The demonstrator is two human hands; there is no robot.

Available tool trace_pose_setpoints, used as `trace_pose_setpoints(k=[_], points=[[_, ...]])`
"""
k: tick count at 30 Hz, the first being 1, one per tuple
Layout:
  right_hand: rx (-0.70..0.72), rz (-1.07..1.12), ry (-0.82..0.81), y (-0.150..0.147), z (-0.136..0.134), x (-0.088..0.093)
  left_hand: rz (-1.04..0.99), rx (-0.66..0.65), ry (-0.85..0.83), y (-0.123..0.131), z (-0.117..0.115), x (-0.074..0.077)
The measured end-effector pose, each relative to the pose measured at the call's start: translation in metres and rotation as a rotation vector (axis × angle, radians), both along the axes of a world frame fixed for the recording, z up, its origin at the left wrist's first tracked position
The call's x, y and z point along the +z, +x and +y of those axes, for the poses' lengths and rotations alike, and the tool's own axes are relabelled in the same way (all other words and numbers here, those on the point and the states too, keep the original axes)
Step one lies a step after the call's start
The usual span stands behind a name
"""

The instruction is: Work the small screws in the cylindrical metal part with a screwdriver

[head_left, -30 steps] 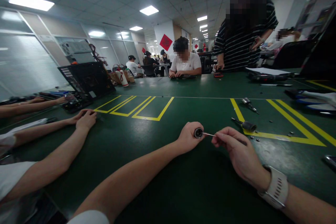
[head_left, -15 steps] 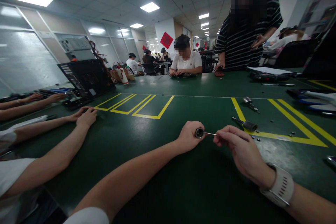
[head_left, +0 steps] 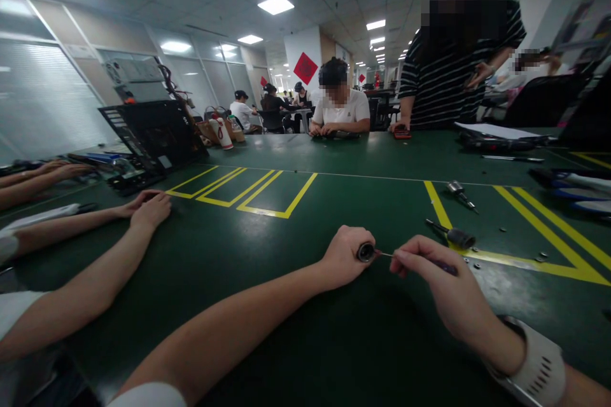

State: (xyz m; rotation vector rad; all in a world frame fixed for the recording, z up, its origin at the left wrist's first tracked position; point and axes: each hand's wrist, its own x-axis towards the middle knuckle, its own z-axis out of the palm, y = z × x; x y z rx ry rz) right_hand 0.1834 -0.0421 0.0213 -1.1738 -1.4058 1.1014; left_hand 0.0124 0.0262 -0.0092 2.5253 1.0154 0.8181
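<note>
My left hand (head_left: 341, 259) is closed around a dark cylindrical metal part (head_left: 366, 252), whose round hollow end faces me. In my right hand (head_left: 442, 286) is a thin screwdriver (head_left: 445, 266), pinched between thumb and fingers. Its slim shaft points left and meets the side of the metal part; whether the tip goes into it I cannot tell. Just beyond my right hand lies a dark cylinder with a thin rod (head_left: 462, 238). A similar silver piece with a narrow shank (head_left: 456, 188) lies farther back. Small nut-like pieces (head_left: 541, 257) are scattered nearby.
Yellow tape outlines (head_left: 262, 211) mark the green table (head_left: 267, 280). A co-worker's hands (head_left: 147, 206) rest at the left, near a black computer case (head_left: 162, 133). Blue-and-white tools (head_left: 580, 187) lie at right. Another person stands across the table beside a red device (head_left: 402, 132).
The right hand has turned slightly, so the screwdriver's dark handle now shows. Both hands appear a little lower and farther right in the view, and the camera has shifted a bit.
</note>
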Motion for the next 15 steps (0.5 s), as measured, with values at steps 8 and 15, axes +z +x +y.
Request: trace_pose_setpoints(k=[8, 15], points=[[-0.071, 0.295, -0.137, -0.001, 0.006, -0.002, -0.030, 0.006, -0.044, 0.000, 0.001, 0.001], [-0.007, -0.241, 0.039, -0.001, 0.004, 0.009, -0.031, -0.021, -0.026, 0.000, 0.001, 0.002]])
